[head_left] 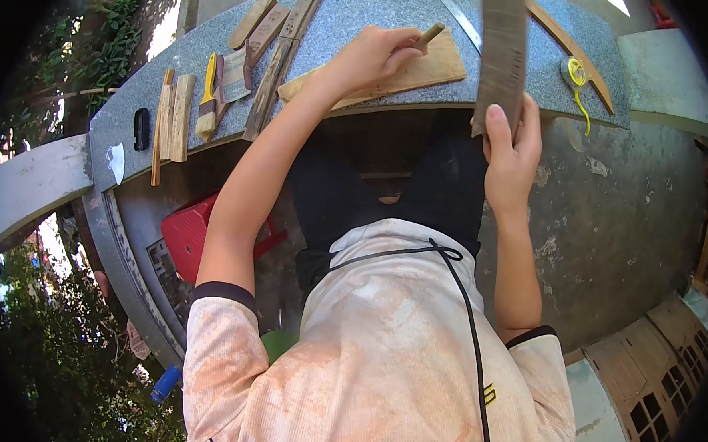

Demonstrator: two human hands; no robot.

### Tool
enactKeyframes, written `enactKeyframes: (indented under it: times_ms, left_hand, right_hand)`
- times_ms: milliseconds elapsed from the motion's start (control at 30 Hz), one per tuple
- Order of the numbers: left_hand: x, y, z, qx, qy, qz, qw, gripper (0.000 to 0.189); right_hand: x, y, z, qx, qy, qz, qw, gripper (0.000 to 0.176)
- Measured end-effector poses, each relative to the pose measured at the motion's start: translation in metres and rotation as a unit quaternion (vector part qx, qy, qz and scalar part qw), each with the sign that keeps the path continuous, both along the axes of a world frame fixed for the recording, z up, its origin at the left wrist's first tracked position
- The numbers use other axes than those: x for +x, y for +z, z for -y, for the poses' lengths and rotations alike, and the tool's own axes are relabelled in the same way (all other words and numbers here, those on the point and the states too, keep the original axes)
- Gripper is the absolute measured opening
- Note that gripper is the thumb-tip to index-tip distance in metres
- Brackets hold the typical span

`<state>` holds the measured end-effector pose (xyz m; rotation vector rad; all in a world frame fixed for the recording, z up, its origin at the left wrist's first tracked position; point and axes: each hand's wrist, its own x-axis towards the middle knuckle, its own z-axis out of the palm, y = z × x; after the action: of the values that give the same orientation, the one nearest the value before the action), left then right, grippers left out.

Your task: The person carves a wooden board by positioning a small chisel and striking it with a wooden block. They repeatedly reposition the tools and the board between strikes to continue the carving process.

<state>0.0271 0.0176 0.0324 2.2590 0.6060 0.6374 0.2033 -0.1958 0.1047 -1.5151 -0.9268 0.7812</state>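
My left hand (379,54) is closed round a short, thin wooden stick (433,35), its tip pointing up and right. Under that hand a light wooden board (442,65) lies flat along the near edge of the speckled stone table (332,28). On the right, my right hand (512,141) grips the lower end of a dark, rough wooden plank (503,53), thumb on one side and fingers on the other. The plank stretches away from me past the top of the view. A metal ruler-like strip (458,17) lies between the light board and the plank.
Wood strips (182,116), a yellow-handled brush (208,101), a sandpaper-like sheet (235,77) and a black object (141,128) lie at left. At right are a yellow tape measure (574,71) and a curved wooden strip (575,48). A red stool (185,236) stands below.
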Motion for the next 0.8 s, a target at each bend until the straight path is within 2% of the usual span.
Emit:
enactKeyframes:
  times_ms: [33, 100, 167, 200, 267, 367, 433, 500, 533, 600, 700, 800]
  left_hand:
    - [0.000, 0.001, 0.000, 0.007, 0.001, 0.005, 1.000, 0.018]
    - [-0.005, 0.001, 0.004, 0.016, 0.006, -0.007, 1.000, 0.018]
    - [-0.002, 0.002, 0.001, 0.035, 0.009, -0.029, 0.999, 0.019]
    - [-0.003, 0.003, 0.001, 0.021, 0.007, -0.038, 0.999, 0.019]
    - [-0.001, 0.003, 0.000, -0.008, 0.002, -0.050, 0.999, 0.019]
    - [-0.002, 0.002, 0.003, -0.012, 0.012, -0.032, 0.999, 0.019]
    - [-0.003, 0.004, 0.003, -0.018, 0.010, -0.032, 0.999, 0.019]
    - [-0.001, 0.003, 0.005, -0.018, 0.005, -0.025, 1.000, 0.019]
    - [0.000, 0.002, 0.002, -0.008, 0.007, -0.016, 1.000, 0.019]
    - [-0.004, 0.000, 0.008, -0.010, 0.010, -0.014, 1.000, 0.019]
    - [-0.003, 0.006, 0.005, -0.007, 0.013, -0.020, 1.000, 0.019]
    - [-0.004, 0.007, 0.005, -0.009, 0.015, -0.021, 1.000, 0.019]
  right_hand:
    - [-0.007, -0.010, 0.001, 0.059, -0.045, 0.003, 0.997, 0.049]
    - [-0.013, -0.009, 0.005, 0.051, -0.031, 0.041, 0.997, 0.049]
    - [0.001, 0.018, 0.000, -0.069, 0.080, 0.120, 0.987, 0.048]
    - [0.007, 0.020, -0.001, -0.083, 0.105, 0.127, 0.983, 0.045]
    - [0.002, 0.012, 0.005, 0.022, -0.001, 0.068, 0.997, 0.045]
    - [-0.004, 0.009, 0.002, 0.025, 0.003, 0.051, 0.998, 0.047]
    - [0.013, 0.019, -0.005, -0.113, 0.128, 0.097, 0.981, 0.047]
    - [0.015, 0.013, -0.003, -0.062, 0.072, -0.014, 0.995, 0.046]
    - [0.009, 0.013, -0.005, -0.001, 0.023, -0.029, 0.999, 0.046]
    - [0.002, 0.016, 0.000, 0.005, 0.026, -0.005, 1.000, 0.044]
    - [0.010, 0.032, -0.006, -0.124, 0.178, 0.131, 0.967, 0.042]
    - [-0.003, 0.023, -0.002, -0.004, 0.036, 0.081, 0.996, 0.044]
